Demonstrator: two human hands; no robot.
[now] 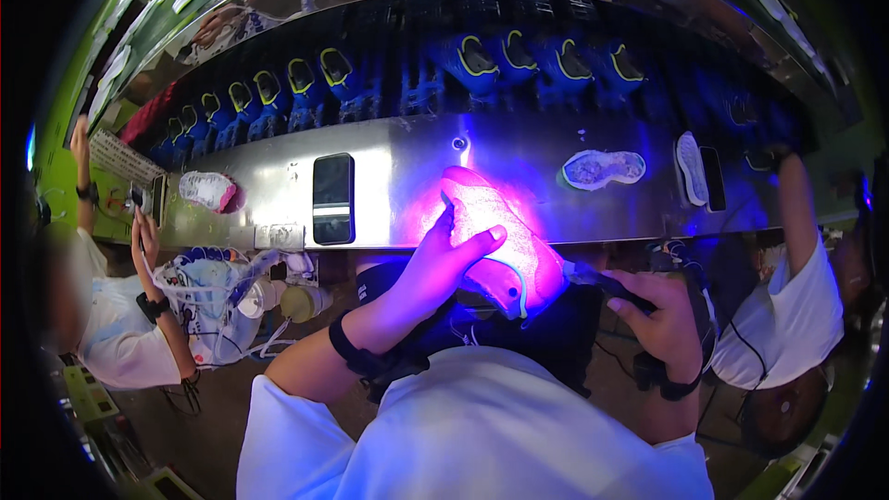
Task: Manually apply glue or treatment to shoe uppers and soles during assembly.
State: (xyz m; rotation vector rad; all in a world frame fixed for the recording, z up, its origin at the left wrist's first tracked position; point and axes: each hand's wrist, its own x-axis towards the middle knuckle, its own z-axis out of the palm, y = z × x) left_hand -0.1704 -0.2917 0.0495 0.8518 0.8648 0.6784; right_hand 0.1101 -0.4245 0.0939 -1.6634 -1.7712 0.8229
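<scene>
My left hand (454,245) is closed around a shoe upper (505,222), which glows pink and violet under a bright light. Its thumb presses across the near side of the upper, while the fingers are mostly hidden beneath. The collar opening, edged with a pale green line, faces toward me. In my right hand (662,310) is a dark-handled brush (616,287), gripped with the fingers wrapped round the handle. Its pale bluish tip meets the right edge of the upper.
A phone (333,199) lies on the metal bench (389,157). Shoe soles rest at left (206,191) and right (602,169). Several blue shoes (477,60) line the rack behind. People work at the left (130,315) and right (782,315).
</scene>
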